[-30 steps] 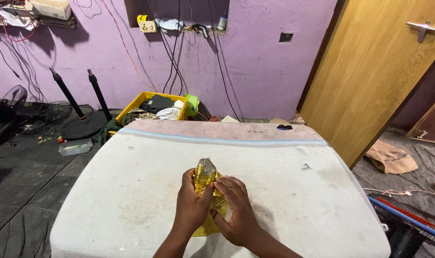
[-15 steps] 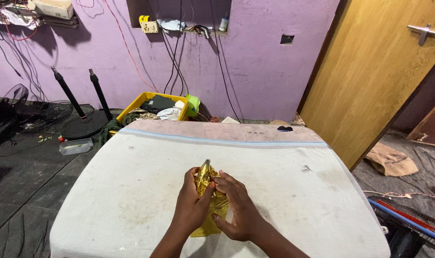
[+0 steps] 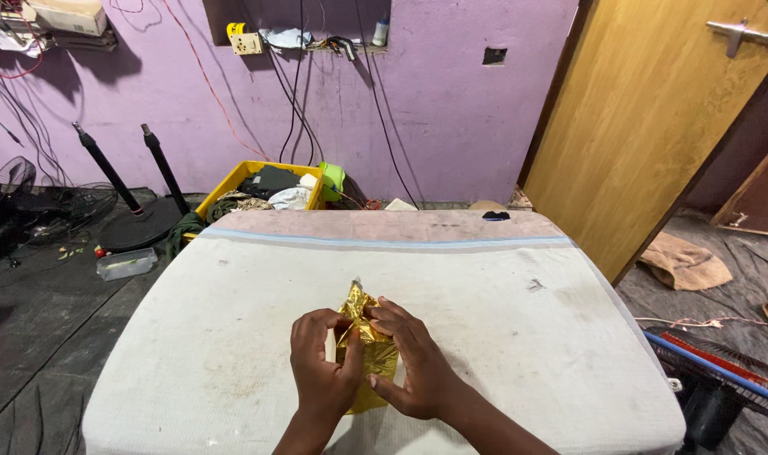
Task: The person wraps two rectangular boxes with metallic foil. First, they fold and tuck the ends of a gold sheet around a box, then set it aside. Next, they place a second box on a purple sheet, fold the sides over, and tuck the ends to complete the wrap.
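Observation:
A crinkled gold foil sheet lies bunched on the white cloth-covered table, its tip sticking up between my fingers. My left hand pinches the foil's left side with thumb and fingertips. My right hand presses and grips its right side. Both hands rest low on the cloth near the table's front edge. The lower part of the foil is hidden under my palms.
A yellow crate of clutter stands behind the table against the purple wall. Two black stands and a fan are on the dark floor at left. A wooden door is at right, another fan at bottom right.
The foil's raised end has been folded down and squeezed smaller between my hands. My left hand has shifted slightly left and down. The view has tilted a little.

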